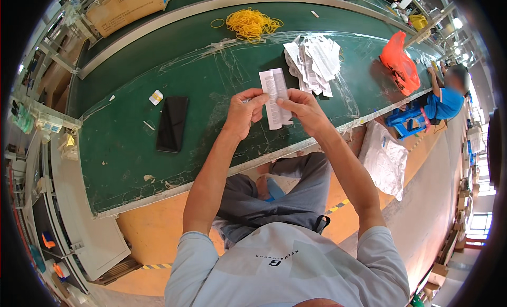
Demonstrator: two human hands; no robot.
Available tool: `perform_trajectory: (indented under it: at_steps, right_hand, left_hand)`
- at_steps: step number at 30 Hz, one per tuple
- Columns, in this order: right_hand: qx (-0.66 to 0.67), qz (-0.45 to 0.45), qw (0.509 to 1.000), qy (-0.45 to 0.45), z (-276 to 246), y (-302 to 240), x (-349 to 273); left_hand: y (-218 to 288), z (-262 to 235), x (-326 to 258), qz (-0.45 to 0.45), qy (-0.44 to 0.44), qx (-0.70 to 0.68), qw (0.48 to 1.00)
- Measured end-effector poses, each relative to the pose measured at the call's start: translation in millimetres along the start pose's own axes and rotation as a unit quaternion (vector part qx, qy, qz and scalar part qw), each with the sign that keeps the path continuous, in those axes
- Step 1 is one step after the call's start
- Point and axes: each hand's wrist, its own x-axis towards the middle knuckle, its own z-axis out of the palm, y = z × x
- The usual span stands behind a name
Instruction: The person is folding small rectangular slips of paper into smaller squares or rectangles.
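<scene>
Both the left hand (244,112) and right hand (306,110) pinch a narrow, folded white printed leaflet (277,98).

Bench: long green worktable (132,143) with a pale metal edge, covered by clear plastic sheet.
Floor: orange (153,228), with yellow-black striped tape (338,205).
Left side: grey shelving (79,222).
Far right: stacked cardboard boxes (449,243), bright ceiling lamps (457,23).

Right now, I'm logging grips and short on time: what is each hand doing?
Left hand: closed, pinching the left edge of the folded paper leaflet.
Right hand: closed, pinching the same leaflet's right edge.
</scene>
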Motion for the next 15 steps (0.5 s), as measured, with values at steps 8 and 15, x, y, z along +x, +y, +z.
perform_trajectory:
  at_steps: [8, 15]
  right_hand:
    - [0.178, 0.040, 0.983, 0.023, -10, -1, -3]
    - [0.193, 0.028, 0.980, 0.026, -8, -3, -4]
  left_hand:
    - [0, -2, 2, 0.016, 0.006, 0.042, 0.999]
    - [-2, -4, 1, 0.022, 0.016, 0.079, 0.997]
